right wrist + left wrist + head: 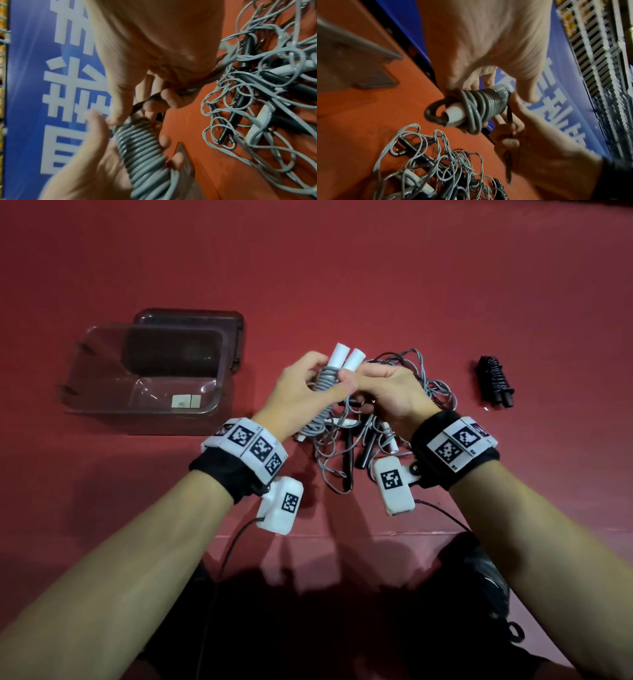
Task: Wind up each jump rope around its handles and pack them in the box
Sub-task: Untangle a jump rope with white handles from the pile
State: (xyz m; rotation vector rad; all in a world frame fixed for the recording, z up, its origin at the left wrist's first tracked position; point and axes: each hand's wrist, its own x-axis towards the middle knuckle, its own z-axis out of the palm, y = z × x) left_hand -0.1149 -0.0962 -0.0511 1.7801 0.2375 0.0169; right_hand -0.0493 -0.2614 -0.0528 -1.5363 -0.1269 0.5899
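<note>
A grey jump rope (323,381) is coiled tightly round its two white handles (346,357), and I hold it above the table. My left hand (308,381) grips the coiled bundle (486,102), with one white handle end (455,115) sticking out below it. My right hand (380,392) pinches a strand of the same rope (150,98) right beside the coil (144,148). The clear plastic box (102,392) stands open at the left, holding only a small label.
A tangle of grey ropes with black and white handles (370,440) lies under my hands on the red table (342,268). A wound black rope (496,381) lies at the right. The box's dark lid (191,318) sits behind the box.
</note>
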